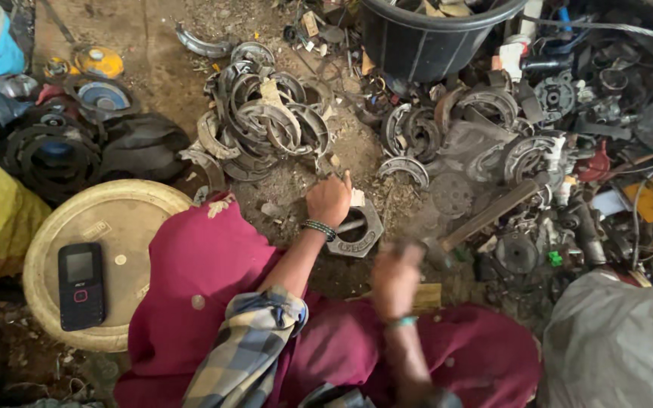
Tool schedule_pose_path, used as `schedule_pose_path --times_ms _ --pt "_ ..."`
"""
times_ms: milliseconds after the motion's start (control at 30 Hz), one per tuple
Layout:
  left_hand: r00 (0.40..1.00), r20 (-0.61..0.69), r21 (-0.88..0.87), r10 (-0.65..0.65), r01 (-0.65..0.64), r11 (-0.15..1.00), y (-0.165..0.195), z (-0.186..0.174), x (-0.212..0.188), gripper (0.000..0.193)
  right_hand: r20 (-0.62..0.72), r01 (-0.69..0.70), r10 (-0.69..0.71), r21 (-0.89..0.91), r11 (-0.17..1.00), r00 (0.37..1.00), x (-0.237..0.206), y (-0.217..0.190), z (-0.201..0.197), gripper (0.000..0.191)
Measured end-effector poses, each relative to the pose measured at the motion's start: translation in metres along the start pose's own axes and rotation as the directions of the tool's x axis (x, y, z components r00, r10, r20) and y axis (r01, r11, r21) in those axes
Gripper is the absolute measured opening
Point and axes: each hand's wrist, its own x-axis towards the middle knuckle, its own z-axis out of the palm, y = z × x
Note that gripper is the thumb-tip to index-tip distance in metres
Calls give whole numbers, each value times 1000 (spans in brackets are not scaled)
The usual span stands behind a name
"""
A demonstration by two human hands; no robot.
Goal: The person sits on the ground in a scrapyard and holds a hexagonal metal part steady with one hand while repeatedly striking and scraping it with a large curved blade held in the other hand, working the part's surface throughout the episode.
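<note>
The person's left hand (329, 199) is closed around a small piece pressed down at the upper rim of a hexagonal metal block (357, 230) that lies flat on the dirt floor (160, 75); what exactly that grip holds is hidden under the fingers. The right hand (396, 278) is blurred, its grip wrapped around the near end of a long hammer handle (489, 215) that runs up and away to the right. The block sits just below and to the right of the left grip, touching it, and up and to the left of the right grip, between the two hands. To do this step well, the judgement is that the left grip should keep the piece square over the block's round hole with fingers low and clear, and the blow should fall straight rather than glancing. Beyond the left grip lies a heap of curved brake shoes (266, 121); to its left a phone (81, 285) rests on a round cream lid (126, 208).
</note>
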Motion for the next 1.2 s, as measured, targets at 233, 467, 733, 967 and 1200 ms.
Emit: schedule_pose_path --times_ms 233,467,733,967,1200 --pt "964 -17 163 267 -261 952 -2 -3 2 58 202 63 -17 -227 972 979 2 2 -1 42" --pt "1000 -17 10 14 -14 1000 0 2 0 59 -194 49 1 253 966 981 6 -18 -38 44" --pt "990 -120 19 81 -79 997 0 -2 7 51 295 202 -101 -334 921 950 -6 24 27 56" --pt "999 -33 23 12 -11 1000 1 -1 -2 56 -154 8 22 192 981 988 9 -34 -53 38" --pt "997 -48 26 65 -63 998 0 1 6 57 326 -17 84 -203 979 942 2 12 31 34"
